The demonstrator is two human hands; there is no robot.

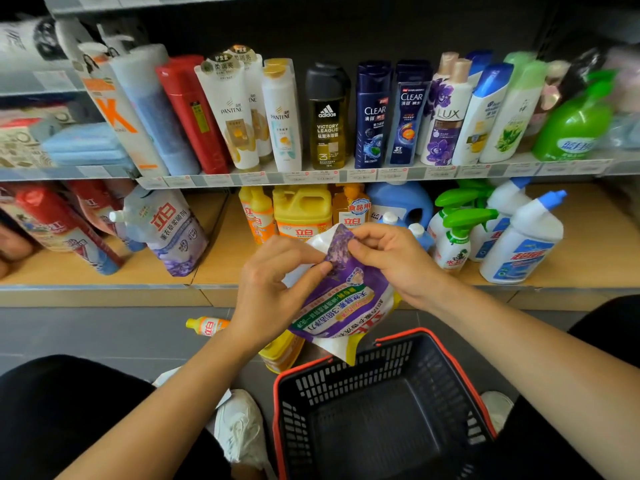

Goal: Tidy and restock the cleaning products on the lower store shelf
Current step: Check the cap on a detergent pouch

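My left hand and right hand both pinch the folded top corner of the purple refill pouch, held over the basket before the lower shelf. I would flatten it, turn it upright, and stand it beside the matching pouch. Its spout is hidden from me.

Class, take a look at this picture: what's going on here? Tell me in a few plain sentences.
A person faces the shelves, the left hand and right hand both pinching the upper end of a purple pouch. It hangs above a black basket, not yet on the lower shelf, where jugs and spray bottles stand. A small bottle and a yellow jug sit on the floor.
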